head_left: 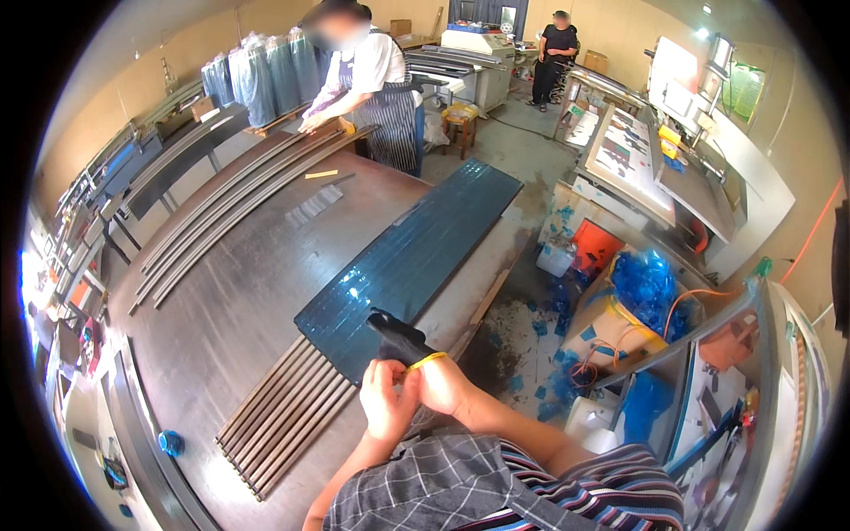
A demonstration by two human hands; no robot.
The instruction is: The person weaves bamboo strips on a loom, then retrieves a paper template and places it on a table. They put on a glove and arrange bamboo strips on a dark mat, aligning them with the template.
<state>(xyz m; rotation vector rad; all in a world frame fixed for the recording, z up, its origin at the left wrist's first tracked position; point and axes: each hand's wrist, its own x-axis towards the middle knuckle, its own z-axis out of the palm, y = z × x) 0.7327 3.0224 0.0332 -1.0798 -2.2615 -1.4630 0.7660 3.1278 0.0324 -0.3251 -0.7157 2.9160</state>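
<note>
A black work glove (400,340) with a yellow cuff covers my right hand (398,336). Its fingers point forward and to the left, and nothing shows in them. My bare left hand (390,396) is closed at the wrist, its fingers pinching the glove's yellow cuff. Just beyond both hands lies a long flat stack wrapped in blue film (407,252), shiny on top. Several grey metal tubes (288,411) lie side by side, sticking out from the near end of that stack on the dark metal table (239,292).
A co-worker in a striped apron (385,115) handles long metal bars (239,208) at the table's far side. On the right stand a box of blue film scraps (611,310), a shelf rack (708,407) and a machine (637,159). Another person (556,53) stands farther back.
</note>
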